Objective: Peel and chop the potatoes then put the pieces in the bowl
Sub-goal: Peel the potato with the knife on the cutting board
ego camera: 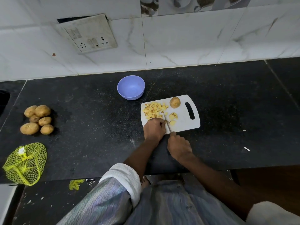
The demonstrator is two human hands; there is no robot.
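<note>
A white cutting board (pixel 186 122) lies on the black counter. On it sit a pile of chopped potato pieces (pixel 154 109), a few potato slices (pixel 173 116) and an unpeeled potato half (pixel 175 102). My left hand (pixel 153 128) rests curled on the board's near left part, fingertips at a potato piece beside the blade. My right hand (pixel 179 146) grips the handle of a knife (pixel 167 125), its blade pointing away onto the board. A purple bowl (pixel 131 87) stands behind the board, with nothing in it.
Several whole potatoes (pixel 37 119) lie in a heap at the counter's left. A yellow mesh bag (pixel 25 164) lies near the front left edge. A socket plate (pixel 88 34) hangs on the tiled wall. A sink edge (pixel 4 99) shows at the far left.
</note>
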